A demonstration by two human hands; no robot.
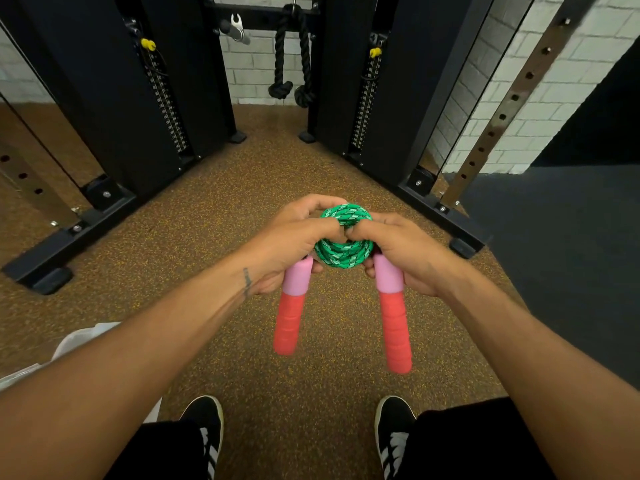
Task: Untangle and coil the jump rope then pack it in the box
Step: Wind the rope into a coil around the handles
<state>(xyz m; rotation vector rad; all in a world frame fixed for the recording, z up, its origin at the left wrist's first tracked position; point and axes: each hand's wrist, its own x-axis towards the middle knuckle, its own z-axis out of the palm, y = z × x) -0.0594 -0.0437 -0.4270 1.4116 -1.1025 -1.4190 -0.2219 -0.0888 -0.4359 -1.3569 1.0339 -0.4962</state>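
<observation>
The jump rope's green braided cord is wound into a tight round coil, held in the air in front of me. My left hand grips the coil's left side and my right hand grips its right side, thumbs meeting over the middle. Two handles hang down from the coil, each pink at the top and red below: the left handle and the right handle. A white, partly see-through box or lid shows at the lower left behind my left forearm, mostly hidden.
I sit or stand on brown speckled rubber flooring. A black cable machine with weight stacks frames the space ahead, its base rails running along both sides. A black rope attachment hangs at the back. My black shoes are below.
</observation>
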